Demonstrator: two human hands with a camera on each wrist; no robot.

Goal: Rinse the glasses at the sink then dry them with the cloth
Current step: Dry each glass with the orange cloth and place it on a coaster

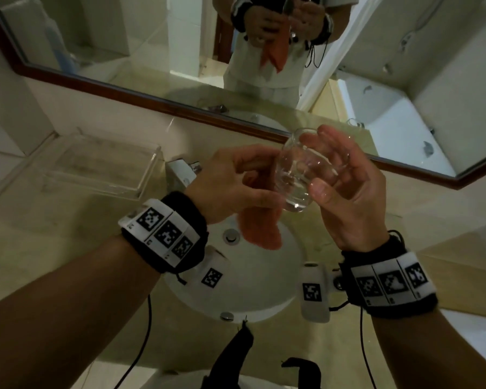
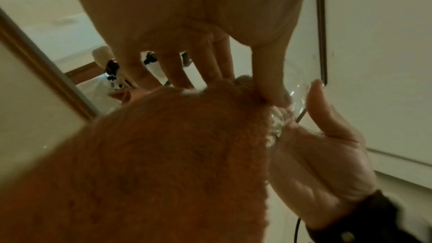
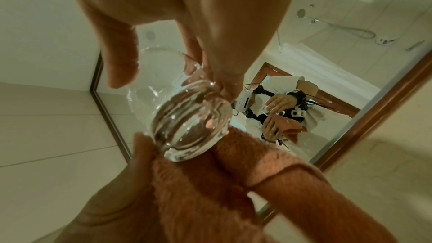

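A clear stemless glass [image 1: 300, 175] is held tilted above the sink, its thick base towards me and its rim towards the mirror. My right hand [image 1: 328, 164] grips it, thumb near the base and fingers curled round the far side. My left hand [image 1: 264, 183] pinches an orange cloth [image 1: 261, 228] and presses it against the glass's left side; the cloth's tail hangs over the basin. The right wrist view shows the wet glass [image 3: 191, 117] lying against the cloth [image 3: 245, 182]. In the left wrist view the cloth [image 2: 175, 154] fills the frame, with the glass [image 2: 280, 121] beside it.
The white sink basin [image 1: 264, 290] with its drain [image 1: 231, 236] lies below my hands. A chrome tap [image 1: 185, 169] stands at the back. A clear plastic tray [image 1: 96, 167] sits on the beige counter to the left. A wood-framed mirror [image 1: 152, 51] runs behind.
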